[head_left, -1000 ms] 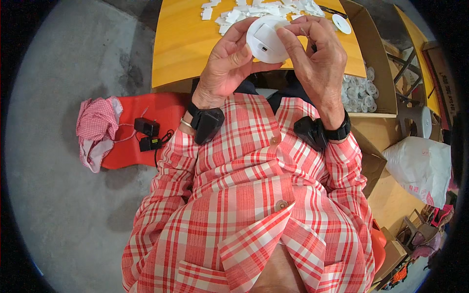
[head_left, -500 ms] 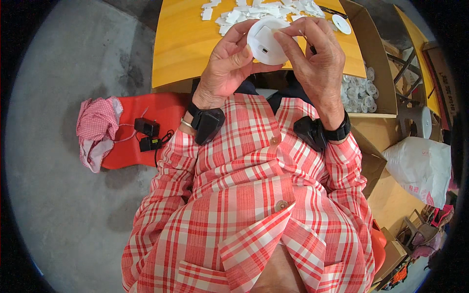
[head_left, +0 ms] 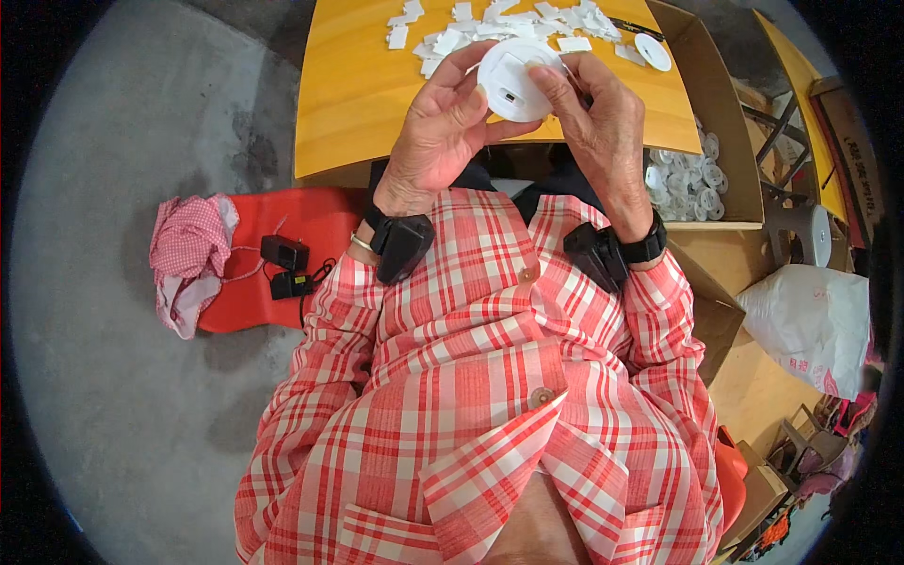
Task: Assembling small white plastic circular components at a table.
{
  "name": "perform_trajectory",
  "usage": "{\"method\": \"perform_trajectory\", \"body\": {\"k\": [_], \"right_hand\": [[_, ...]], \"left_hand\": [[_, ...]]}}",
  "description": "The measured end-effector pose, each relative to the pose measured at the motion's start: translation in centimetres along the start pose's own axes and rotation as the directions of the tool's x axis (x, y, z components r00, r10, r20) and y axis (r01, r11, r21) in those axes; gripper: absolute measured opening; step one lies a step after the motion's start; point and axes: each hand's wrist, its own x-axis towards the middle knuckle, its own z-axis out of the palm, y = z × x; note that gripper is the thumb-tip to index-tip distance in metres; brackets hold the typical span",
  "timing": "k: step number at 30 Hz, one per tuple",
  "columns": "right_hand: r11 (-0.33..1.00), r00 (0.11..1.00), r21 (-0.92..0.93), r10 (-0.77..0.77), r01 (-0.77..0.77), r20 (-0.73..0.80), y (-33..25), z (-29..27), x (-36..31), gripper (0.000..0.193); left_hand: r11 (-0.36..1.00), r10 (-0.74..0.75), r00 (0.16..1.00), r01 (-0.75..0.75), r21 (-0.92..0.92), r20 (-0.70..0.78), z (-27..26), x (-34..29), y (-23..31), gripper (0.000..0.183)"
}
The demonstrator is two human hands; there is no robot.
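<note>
Far out to the left of my left fingers, down on the grey floor, a pink checked cloth hangs over the end of a red stool, and two small black adapters with their cords lie on that stool.

My left hand is closed around the left rim of the white round disc — thumb over the near edge, fingertips curled behind. The disc sits directly between the two sets of fingers, held up over the near edge of the yellow table with its flat face turned toward me. It is round, so it has no long axis to speak of; the only direction on it is a small rectangular recess with a dark slot near the middle. My right hand pinches the right rim, forefinger laid across the face close to that recess. Both hands touch it, and the right forefinger is nearest the slot. Whether anything small is tucked under those right fingers, I cannot tell.

Beyond the fingertips, a loose heap of small white pieces lies on the tabletop, with another white disc just to its right.

Right of my right wrist, an open cardboard box holds a pile of clear-and-white round parts. Further right and lower — well apart — sits a white plastic bag.
</note>
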Motion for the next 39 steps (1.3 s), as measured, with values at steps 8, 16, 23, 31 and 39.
{"method": "perform_trajectory", "body": {"k": [8,16,23,31,39], "right_hand": [[0.996,0.996,0.051,-0.072,0.069,0.057,0.4,-0.3,-0.1,0.031],[0.961,0.992,0.274,-0.075,0.045,0.100,1.2,-0.7,-0.7,0.029],[0.944,0.977,0.320,0.004,-0.074,0.213,-0.9,-1.4,-1.0,0.036],[0.912,0.977,0.390,0.045,-0.126,0.208,-3.0,-1.5,-1.0,0.024],[0.843,0.951,0.486,0.088,-0.230,0.296,-0.9,-0.7,-0.8,0.031]], "left_hand": [[0.923,-0.096,0.993,0.113,0.367,-0.064,0.6,0.6,0.6,0.042],[0.819,-0.157,0.981,0.193,0.541,-0.112,2.5,0.4,1.9,0.040],[0.728,-0.021,0.983,0.141,0.671,-0.184,5.0,0.0,2.5,0.038],[0.697,0.052,0.974,0.124,0.706,-0.222,6.1,-0.1,3.1,0.035],[0.707,-0.109,0.963,0.250,0.661,-0.247,4.4,0.5,3.7,0.042]]}}
